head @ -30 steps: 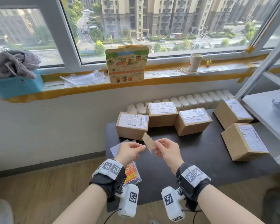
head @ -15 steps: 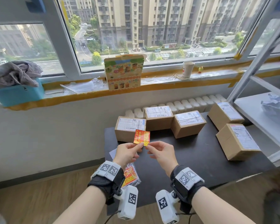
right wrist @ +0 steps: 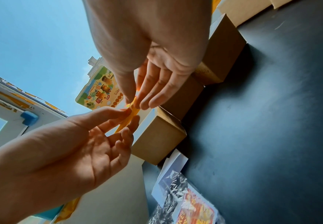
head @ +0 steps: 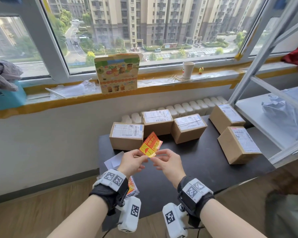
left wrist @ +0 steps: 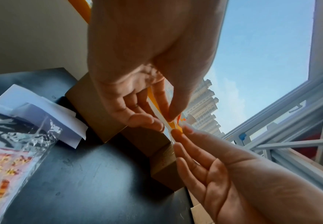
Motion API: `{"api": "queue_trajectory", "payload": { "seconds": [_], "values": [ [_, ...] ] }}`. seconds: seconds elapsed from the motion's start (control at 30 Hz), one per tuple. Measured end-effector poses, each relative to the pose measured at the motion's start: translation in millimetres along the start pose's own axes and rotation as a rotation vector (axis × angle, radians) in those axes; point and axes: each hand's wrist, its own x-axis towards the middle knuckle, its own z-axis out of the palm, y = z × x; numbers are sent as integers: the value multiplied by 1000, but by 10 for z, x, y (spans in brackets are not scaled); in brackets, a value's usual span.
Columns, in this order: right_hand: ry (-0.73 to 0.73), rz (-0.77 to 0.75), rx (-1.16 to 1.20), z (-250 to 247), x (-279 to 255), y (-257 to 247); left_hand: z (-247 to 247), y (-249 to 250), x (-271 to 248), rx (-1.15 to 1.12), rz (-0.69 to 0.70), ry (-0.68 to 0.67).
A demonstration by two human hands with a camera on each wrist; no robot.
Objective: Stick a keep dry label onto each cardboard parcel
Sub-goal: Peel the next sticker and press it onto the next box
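A red and yellow keep dry label (head: 150, 145) is held up above the black table (head: 201, 169), tilted, printed face toward me. My left hand (head: 143, 156) pinches its lower left corner and my right hand (head: 157, 154) pinches its lower right edge. In the left wrist view the label (left wrist: 167, 123) shows edge-on between thumb and fingers of my left hand (left wrist: 166, 121), with my right hand (left wrist: 180, 131) pinching just below. The right wrist view shows the same pinch by my right hand (right wrist: 132, 101). Several cardboard parcels with white shipping labels stand behind; the nearest parcel (head: 126, 136) is just beyond the hands.
A plastic bag of more labels (head: 132, 186) and white backing papers (head: 114, 160) lie at the table's left front. Two parcels (head: 239, 145) stand at the right near a metal shelf (head: 268, 117). A printed carton (head: 118, 73) and a paper cup (head: 187, 69) stand on the windowsill.
The label was turned from its plain brown back to its printed face, then tilted rightward. Both hands kept pinching it and stayed over the table's front left.
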Motion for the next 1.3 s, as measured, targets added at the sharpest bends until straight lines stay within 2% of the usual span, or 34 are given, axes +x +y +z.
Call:
{"api": "queue_trajectory", "payload": {
  "seconds": [0.1,0.3,0.4,0.6,0.8,1.07,1.3],
  "values": [
    [40,5,-51,-107,95,18,29,42,83,114,49,-27],
    [274,-86,-231,-474,350,50,132,150,244,296,90,-134],
    [252,-71,-301,-671,452,79,210,203,306,367,107,-201],
    [196,-29,-202,-1016,488,127,499,251,433,448,126,-277],
    [195,-4,-239,-1442,601,218,988,219,507,458,156,-88],
    [151,-58,-322,-2052,1025,334,1697,235,666,463,117,167],
    [106,-68,-334,-2273,1415,551,2116,157,923,362,94,378]
  ]
}}
